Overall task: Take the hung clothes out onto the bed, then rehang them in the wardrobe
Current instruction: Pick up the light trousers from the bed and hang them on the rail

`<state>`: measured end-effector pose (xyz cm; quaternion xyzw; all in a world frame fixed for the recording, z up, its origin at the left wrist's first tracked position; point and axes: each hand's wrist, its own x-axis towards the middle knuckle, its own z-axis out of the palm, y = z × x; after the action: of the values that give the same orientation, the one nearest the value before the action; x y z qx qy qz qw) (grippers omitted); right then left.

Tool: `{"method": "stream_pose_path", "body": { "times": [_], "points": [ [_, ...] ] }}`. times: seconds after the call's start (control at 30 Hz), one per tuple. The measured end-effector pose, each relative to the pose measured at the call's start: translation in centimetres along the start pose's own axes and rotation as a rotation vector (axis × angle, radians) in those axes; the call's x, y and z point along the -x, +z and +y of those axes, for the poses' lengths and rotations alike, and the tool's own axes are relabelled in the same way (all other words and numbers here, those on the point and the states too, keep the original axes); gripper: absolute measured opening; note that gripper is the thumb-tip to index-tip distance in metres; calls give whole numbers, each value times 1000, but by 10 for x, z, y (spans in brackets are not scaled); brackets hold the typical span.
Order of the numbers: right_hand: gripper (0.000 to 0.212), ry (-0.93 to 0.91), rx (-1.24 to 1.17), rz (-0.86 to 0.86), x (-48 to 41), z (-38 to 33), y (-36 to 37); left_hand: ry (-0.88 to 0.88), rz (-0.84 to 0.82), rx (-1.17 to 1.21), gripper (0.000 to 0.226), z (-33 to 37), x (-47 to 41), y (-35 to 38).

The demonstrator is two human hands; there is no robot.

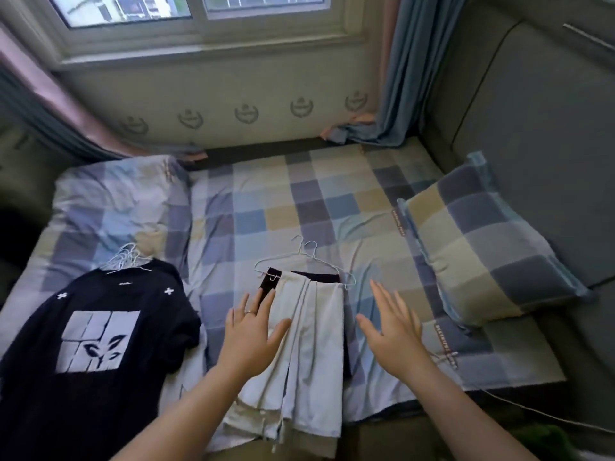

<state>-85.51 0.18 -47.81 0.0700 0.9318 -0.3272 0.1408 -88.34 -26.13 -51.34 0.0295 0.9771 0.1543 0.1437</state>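
Two lots of clothes lie on the bed (299, 201). A black T-shirt (149, 294) is at 8 o'clock with a hanger bunch (126, 259) at its collar. White clothes (312, 344) on hangers (307, 257) are at 6 o'clock, their ends over the near edge. The left hand (253, 331), fingers straight and spread, lies on their left side, gripping nothing. The right hand (391, 327), likewise flat and released, is just beside them at 4 o'clock. A pillow (482, 247) lies at 3 o'clock.
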Motion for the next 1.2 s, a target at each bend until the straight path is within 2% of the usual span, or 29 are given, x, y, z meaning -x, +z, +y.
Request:
{"method": "stream_pose_path", "body": {
  "times": [0.1, 0.3, 0.43, 0.63, 0.77, 0.9, 1.0, 1.1, 1.2],
  "points": [
    [66, 17, 36, -71, -39, 10, 11, -63, -27, 54, 70, -8, -29, 13],
    [65, 97, 83, -198, -110, 43, 63, -179, -120, 208, 68, -48, -99, 67],
    [65, 169, 110, -257, -161, 77, 122, -256, -197, 287, 67, -88, -158, 132],
    [67, 271, 149, -269, -257, 144, 220, -280, -266, 377, 67, -154, -262, 240],
    [64, 324, 120, -205, -323, 185, 270, -300, -217, 444, 68, -185, -323, 299],
    [62, 399, 57, -155, -381, 223, 304, -362, -139, 490, 68, -204, -378, 326],
    [65, 463, -23, -95, -420, 244, 315, -381, -49, 529, 56, -211, -414, 333],
    [54, 576, -159, 38, -456, 255, 316, -448, -32, 571, 77, -210, -449, 333],
    [56, 734, -444, 183, -482, 258, 308, -520, -31, 692, 78, -205, -476, 330]
  ]
}}
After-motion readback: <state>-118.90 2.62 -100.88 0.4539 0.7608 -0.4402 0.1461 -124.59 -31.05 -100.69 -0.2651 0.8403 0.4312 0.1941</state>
